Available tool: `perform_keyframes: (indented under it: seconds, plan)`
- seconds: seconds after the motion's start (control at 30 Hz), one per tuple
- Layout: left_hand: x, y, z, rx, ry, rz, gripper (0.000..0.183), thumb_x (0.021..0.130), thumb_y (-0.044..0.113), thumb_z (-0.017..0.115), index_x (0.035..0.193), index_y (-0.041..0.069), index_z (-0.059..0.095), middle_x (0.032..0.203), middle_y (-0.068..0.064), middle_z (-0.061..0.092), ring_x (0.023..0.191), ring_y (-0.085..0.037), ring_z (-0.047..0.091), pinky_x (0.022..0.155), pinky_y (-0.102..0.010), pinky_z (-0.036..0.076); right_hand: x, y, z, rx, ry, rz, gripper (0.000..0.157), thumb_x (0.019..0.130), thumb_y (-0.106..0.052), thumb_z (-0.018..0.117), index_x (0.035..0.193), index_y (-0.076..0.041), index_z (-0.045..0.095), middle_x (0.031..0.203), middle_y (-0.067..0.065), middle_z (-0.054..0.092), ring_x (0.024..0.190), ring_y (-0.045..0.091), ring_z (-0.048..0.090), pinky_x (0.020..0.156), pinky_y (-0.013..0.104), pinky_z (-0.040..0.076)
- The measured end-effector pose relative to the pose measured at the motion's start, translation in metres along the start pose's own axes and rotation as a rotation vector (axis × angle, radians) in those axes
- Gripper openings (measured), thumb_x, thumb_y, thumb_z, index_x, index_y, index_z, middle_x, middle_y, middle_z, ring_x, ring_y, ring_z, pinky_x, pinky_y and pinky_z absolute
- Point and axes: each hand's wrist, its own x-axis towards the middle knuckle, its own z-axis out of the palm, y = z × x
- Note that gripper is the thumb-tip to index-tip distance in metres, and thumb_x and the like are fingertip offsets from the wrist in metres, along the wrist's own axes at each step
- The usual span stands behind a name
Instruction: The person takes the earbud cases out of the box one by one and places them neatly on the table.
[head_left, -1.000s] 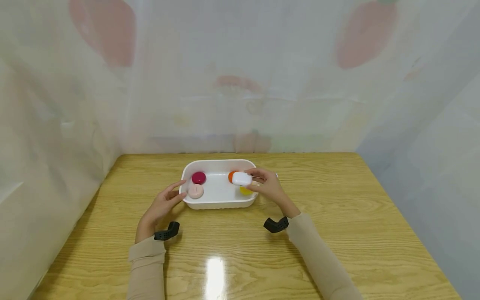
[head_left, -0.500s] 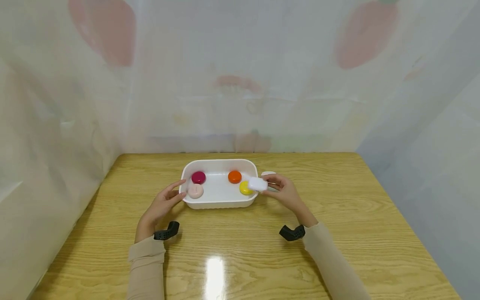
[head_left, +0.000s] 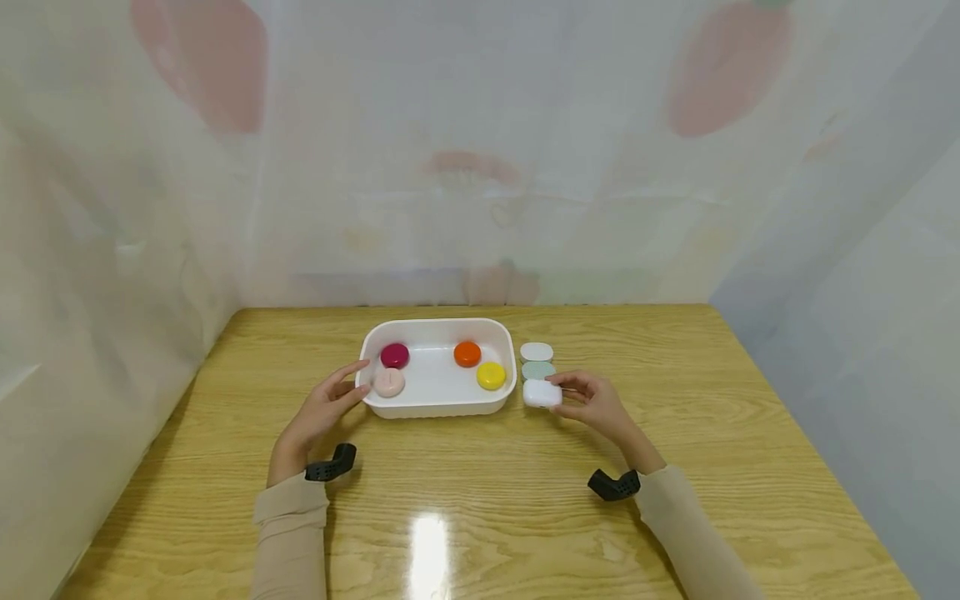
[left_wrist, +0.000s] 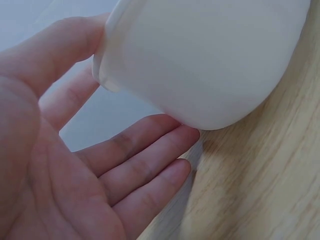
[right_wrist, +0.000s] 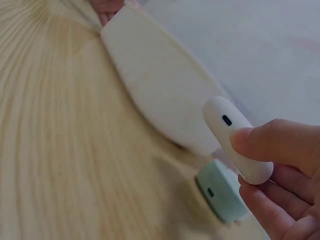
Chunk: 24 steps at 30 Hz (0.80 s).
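Observation:
My right hand (head_left: 596, 407) pinches a white earbud charging case (right_wrist: 237, 140) between thumb and fingers, just right of a white plastic bin (head_left: 438, 409). A small charging port shows on the case's end face in the right wrist view. Close behind the held case, a pale green earbud case (head_left: 537, 370) stands on the table, with another white case (head_left: 536, 352) farther back. At the bin's left end, my left hand (left_wrist: 65, 165) touches the rim with thumb and index finger, its other fingers extended by the wall.
Inside the bin lie a crimson round piece (head_left: 394, 356), a pale pink one (head_left: 389, 382), an orange one (head_left: 467, 353) and a yellow one (head_left: 491, 375). The wooden table (head_left: 465, 475) ends at a printed curtain (head_left: 480, 233) behind.
My right hand has carried the white earbud case from over the bin's right side out to the right and nearer me, beside the green case. My left hand has stayed at the rim.

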Motion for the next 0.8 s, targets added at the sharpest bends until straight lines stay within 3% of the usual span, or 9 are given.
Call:
perform_keyframes:
  seconds: [0.33,0.43,0.63,0.8]
  plan:
    - [0.002,-0.003,0.000,0.001,0.002,-0.021,0.058,0.099,0.037,0.052,0.151,0.019,0.032,0.150,-0.023,0.039,0.133,-0.042,0.043,0.111,-0.063,0.031,-0.003,0.021,0.000,-0.004,-0.036,0.010,0.042,0.080,0.003,0.073,0.117,0.013,0.057,0.125,0.037,0.055,0.103,-0.012,0.057,0.091,0.012,0.051]
    - [0.003,-0.004,0.001,-0.013,-0.001,-0.012,0.058,0.099,0.036,0.053,0.151,0.018,0.032,0.149,-0.024,0.040,0.133,-0.042,0.043,0.111,-0.062,0.031,-0.003,0.026,0.001,0.000,-0.046,-0.050,0.041,0.080,0.001,0.074,0.116,0.014,0.058,0.121,0.037,0.057,0.103,-0.010,0.058,0.090,0.013,0.051]
    - [0.004,-0.005,0.002,-0.016,0.002,-0.012,0.058,0.099,0.035,0.053,0.150,0.018,0.033,0.147,-0.024,0.042,0.131,-0.039,0.044,0.111,-0.061,0.033,-0.002,0.033,0.004,0.021,-0.049,-0.193,0.034,0.080,0.001,0.073,0.111,0.009,0.060,0.112,0.021,0.065,0.104,-0.006,0.061,0.089,0.011,0.051]
    - [0.005,-0.005,0.002,-0.014,0.001,-0.021,0.058,0.099,0.036,0.053,0.150,0.018,0.033,0.147,-0.025,0.042,0.131,-0.036,0.045,0.111,-0.059,0.034,-0.003,0.029,0.006,-0.037,-0.035,-0.143,0.034,0.079,0.005,0.073,0.110,0.011,0.060,0.117,0.034,0.061,0.105,-0.008,0.059,0.091,0.012,0.050]
